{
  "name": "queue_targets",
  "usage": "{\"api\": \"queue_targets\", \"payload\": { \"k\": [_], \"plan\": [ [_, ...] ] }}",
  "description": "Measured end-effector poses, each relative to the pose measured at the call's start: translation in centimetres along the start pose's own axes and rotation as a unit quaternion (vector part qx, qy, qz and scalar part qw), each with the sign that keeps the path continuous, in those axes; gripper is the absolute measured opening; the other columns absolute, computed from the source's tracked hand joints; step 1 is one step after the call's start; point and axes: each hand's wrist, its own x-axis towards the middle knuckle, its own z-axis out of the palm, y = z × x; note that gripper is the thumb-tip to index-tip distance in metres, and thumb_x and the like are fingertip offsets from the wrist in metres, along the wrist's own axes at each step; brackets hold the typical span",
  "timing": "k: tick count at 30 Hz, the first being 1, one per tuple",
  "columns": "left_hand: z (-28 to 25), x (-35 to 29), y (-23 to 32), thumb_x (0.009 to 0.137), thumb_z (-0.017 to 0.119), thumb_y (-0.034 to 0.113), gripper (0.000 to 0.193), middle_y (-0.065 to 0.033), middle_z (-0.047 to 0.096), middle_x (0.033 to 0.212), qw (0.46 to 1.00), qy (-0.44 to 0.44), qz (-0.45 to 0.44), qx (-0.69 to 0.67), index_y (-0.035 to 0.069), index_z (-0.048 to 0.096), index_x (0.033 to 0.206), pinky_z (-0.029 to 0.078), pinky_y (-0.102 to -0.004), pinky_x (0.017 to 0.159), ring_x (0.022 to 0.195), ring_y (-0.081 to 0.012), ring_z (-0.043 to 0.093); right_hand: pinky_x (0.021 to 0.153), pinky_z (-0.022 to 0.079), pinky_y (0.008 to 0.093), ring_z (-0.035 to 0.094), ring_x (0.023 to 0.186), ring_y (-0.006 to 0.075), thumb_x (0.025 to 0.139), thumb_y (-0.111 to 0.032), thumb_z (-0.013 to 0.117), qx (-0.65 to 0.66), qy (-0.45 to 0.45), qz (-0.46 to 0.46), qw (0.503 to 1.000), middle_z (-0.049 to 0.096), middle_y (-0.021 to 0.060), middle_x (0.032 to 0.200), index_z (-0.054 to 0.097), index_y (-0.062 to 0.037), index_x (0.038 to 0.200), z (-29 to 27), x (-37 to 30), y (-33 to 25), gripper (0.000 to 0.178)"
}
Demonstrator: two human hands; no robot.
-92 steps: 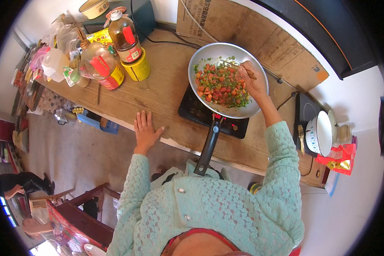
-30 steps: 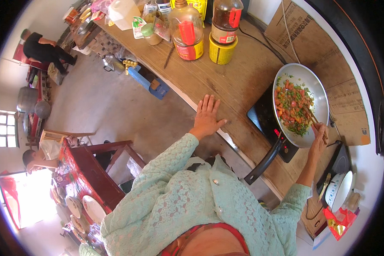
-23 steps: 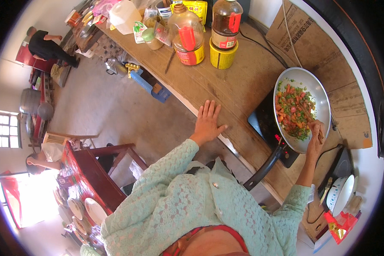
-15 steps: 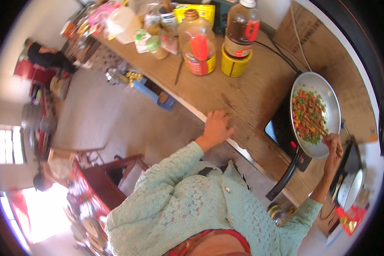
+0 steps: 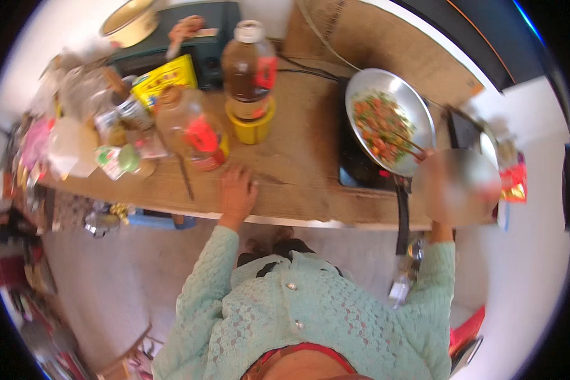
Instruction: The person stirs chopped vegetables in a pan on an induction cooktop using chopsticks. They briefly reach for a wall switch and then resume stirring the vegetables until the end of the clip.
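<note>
My right hand (image 5: 426, 156) grips a pair of chopsticks (image 5: 406, 140) over the near right rim of a silver frying pan (image 5: 420, 103). A round blurred patch covers much of that hand and wrist. The chopsticks' tips reach into chopped red, orange and green food (image 5: 375, 120) in the pan. Beneath the pan is a flat black cooker (image 5: 354, 172), and the pan's black handle (image 5: 403, 218) points toward me. My left hand (image 5: 237, 192) rests on the front part of the wooden table (image 5: 291, 190), fingers spread and holding nothing, just below a large, part-empty plastic bottle (image 5: 187, 126).
A dark-filled bottle (image 5: 250, 69) stands in a yellow tub (image 5: 251, 128). A thin dark stick (image 5: 185, 177) lies left of my hand. Jars, bags and a yellow packet (image 5: 164, 80) crowd the left side, before a dark green appliance (image 5: 212, 25). Cardboard (image 5: 386, 38) lines the back.
The view has swung right, so the table lies more level and the pan sits farther left in the picture. My right hand stays at the pan with the chopsticks; my left remains on the table.
</note>
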Motion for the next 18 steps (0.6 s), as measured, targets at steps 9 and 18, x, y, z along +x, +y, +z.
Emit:
{"api": "queue_targets", "payload": {
  "k": [9, 18],
  "plan": [
    [-1.1, -0.5, -0.1, 0.076, 0.060, 0.027, 0.042, -0.0179, 0.050, 0.123, 1.000, -0.018, -0.002, -0.026, 0.004, 0.058, 0.110, 0.031, -0.0445, 0.101, 0.119, -0.0340, 0.042, 0.080, 0.052, 0.0359, 0.061, 0.097, 0.0300, 0.092, -0.036, 0.054, -0.029, -0.024, 0.044, 0.998, 0.059, 0.0217, 0.110, 0.053, 0.0035, 0.118, -4.4, 2.6, 1.2, 0.047],
    [-1.2, -0.6, -0.1, 0.082, 0.058, 0.028, 0.044, -0.0192, 0.046, 0.127, 0.999, -0.041, -0.009, -0.016, 0.003, 0.052, 0.117, 0.029, -0.0470, 0.102, 0.122, -0.0352, 0.039, 0.076, 0.053, 0.0373, 0.063, 0.087, 0.0284, 0.094, -0.034, 0.050, -0.089, -0.063, -0.087, 0.990, 0.062, 0.0239, 0.100, 0.059, 0.0064, 0.096, 0.6, 4.5, -1.3, 0.041]
  ]
}}
